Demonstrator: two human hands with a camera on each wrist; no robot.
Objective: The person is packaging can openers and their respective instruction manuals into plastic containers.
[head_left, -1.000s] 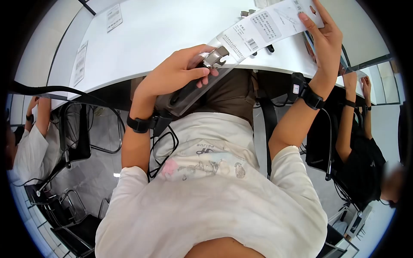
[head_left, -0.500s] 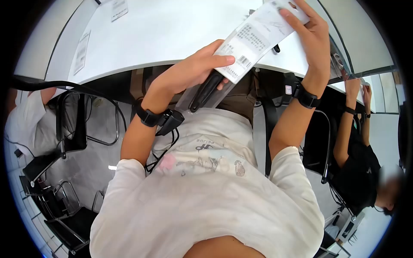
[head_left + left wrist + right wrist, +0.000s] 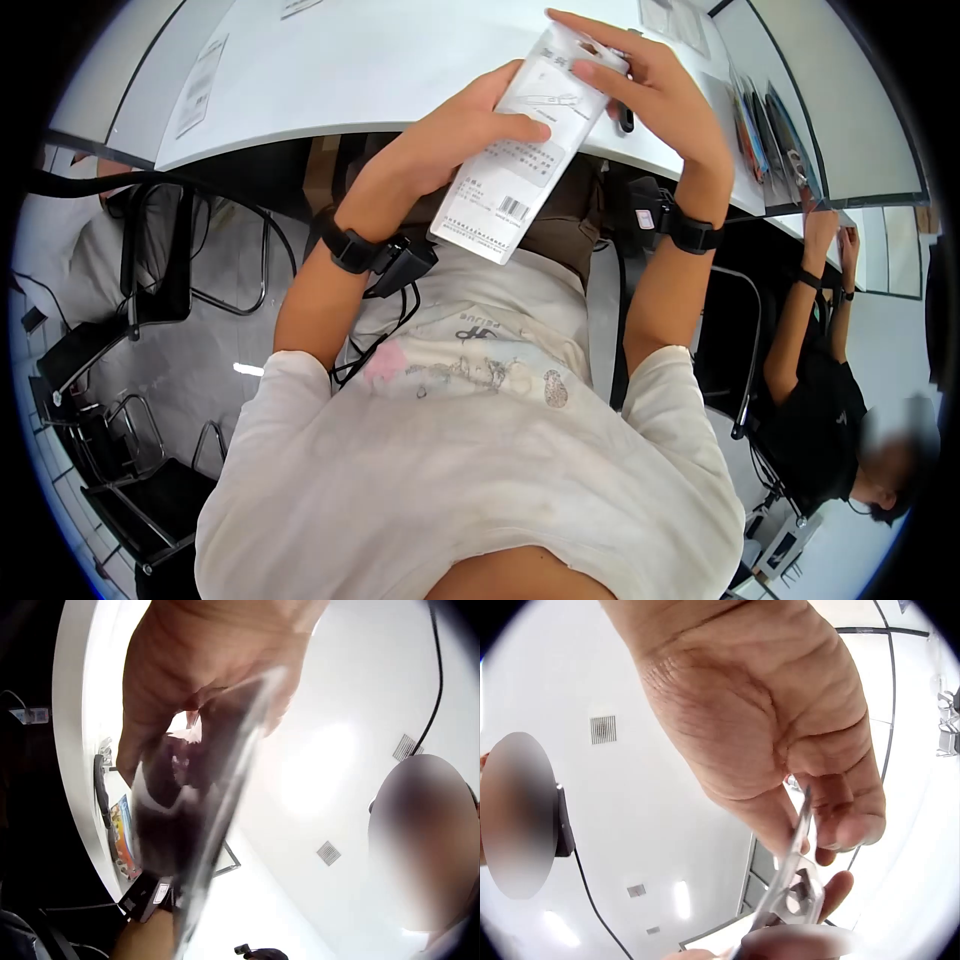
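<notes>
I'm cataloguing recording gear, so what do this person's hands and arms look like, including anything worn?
The left hand and right hand are ungloved. Short white sleeves cover the upper arms. Each wrist wears a black strap with a dark, boxy device; the right one bears a small pale label. Black cable hangs by the left arm.

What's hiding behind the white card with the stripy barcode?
Right wrist view: a shiny grey piece. Left wrist view: something dark, too blurry to name. From the head camera, the card covers whatever's behind.
</notes>
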